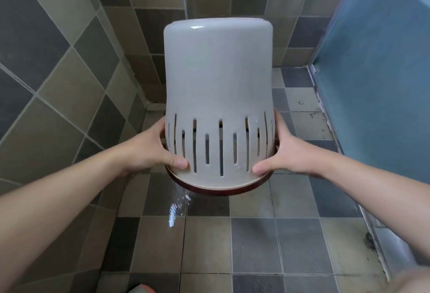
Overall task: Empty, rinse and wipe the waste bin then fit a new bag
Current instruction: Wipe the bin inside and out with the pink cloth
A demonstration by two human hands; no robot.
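Fingers [179, 162] of the left hand [149, 150] and right hand [290, 153] curl shut on the slotted wall of the waste bin [218, 97], held upside down between them above the floor [253, 241]. Water [176, 206] spills from its dark rim [218, 191], so emptying looks done and rinsing nearly; wiping and bagging remain.

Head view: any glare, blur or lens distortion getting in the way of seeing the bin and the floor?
Head view: the bin and both hands are sharp under soft, even light; one small highlight on the bin's upturned base; bright glare on the water streak on the floor tiles; wide-angle bending curves the tile lines; the bottom right corner is blurred.
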